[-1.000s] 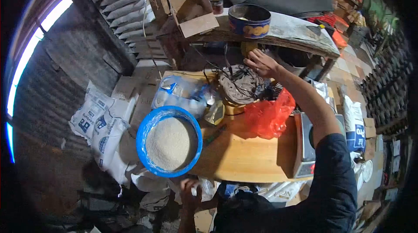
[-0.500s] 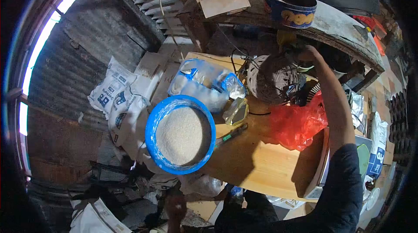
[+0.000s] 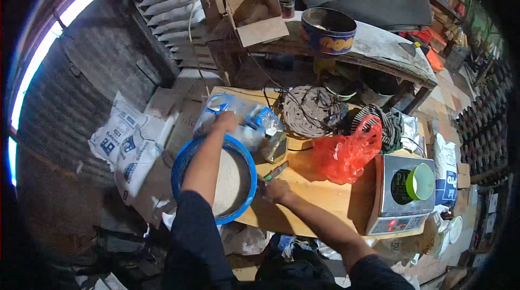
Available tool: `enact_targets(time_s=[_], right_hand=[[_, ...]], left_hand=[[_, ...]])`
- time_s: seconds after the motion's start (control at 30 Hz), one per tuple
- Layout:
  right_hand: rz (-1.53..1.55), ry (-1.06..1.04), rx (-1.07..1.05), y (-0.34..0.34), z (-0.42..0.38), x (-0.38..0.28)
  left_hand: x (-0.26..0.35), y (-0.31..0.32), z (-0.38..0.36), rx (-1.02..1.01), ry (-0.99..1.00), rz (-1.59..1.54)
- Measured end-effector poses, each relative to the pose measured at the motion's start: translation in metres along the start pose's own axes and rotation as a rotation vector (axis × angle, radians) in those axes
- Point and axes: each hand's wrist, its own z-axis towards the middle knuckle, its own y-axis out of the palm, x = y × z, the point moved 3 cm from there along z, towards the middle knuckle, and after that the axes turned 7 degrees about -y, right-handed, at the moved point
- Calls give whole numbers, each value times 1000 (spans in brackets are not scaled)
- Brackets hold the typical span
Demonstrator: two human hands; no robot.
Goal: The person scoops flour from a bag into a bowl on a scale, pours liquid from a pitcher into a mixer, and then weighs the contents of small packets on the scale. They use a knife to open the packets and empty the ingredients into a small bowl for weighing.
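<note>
— While the left hand [image 3: 226,122] reaches over the blue basin [image 3: 187,157] of grain, what does it grip?
— It rests on the clear bags [image 3: 246,119] beyond the rim; closed or open, I cannot tell.
— And the right hand [image 3: 273,189]?
— On the wooden table [image 3: 319,195], fingers curled at the near end of a green-handled tool [image 3: 277,171]. A red bag [image 3: 341,154] lies just beyond, a scale [image 3: 401,195] to the right.

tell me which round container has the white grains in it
The blue basin on the table's near left corner, under the left arm. The blue tin on the back bench shows none.
</note>
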Motion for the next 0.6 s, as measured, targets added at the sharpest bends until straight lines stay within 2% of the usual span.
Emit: enact_targets(time_s=[0.1,0.2,0.23,0.3,0.33,0.37,0.43,0.47,0.5,0.57,0.6], right_hand=[[103,157,285,31,-9,5],[26,239,462,43,-37,9],[-113,298,410,56,-40,21],[-198,312,581,72,-58,35],[-242,322,666,73,-69,37],[-199,307,685,75,-81,42],[109,371,680,69,-116,41],[267,399,690,65,-135,37],[273,410,768,60,-157,29],[281,444,928,57,-206,12],[220,394,1061,57,-228,4]], left_hand=[[-2,-4,12,-10,-57,-221],[-9,4,30,-54,-71,-127],[-10,5,37,-110,-89,-94],[-7,9,54,-88,-100,13],[-9,13,63,-64,-111,-34],[-7,16,72,-40,-117,-83],[2,11,69,-23,-47,-35],[-8,26,87,48,-82,-55],[-8,41,102,119,-114,-74],[3,17,79,116,30,-26],[3,17,78,112,17,13]])
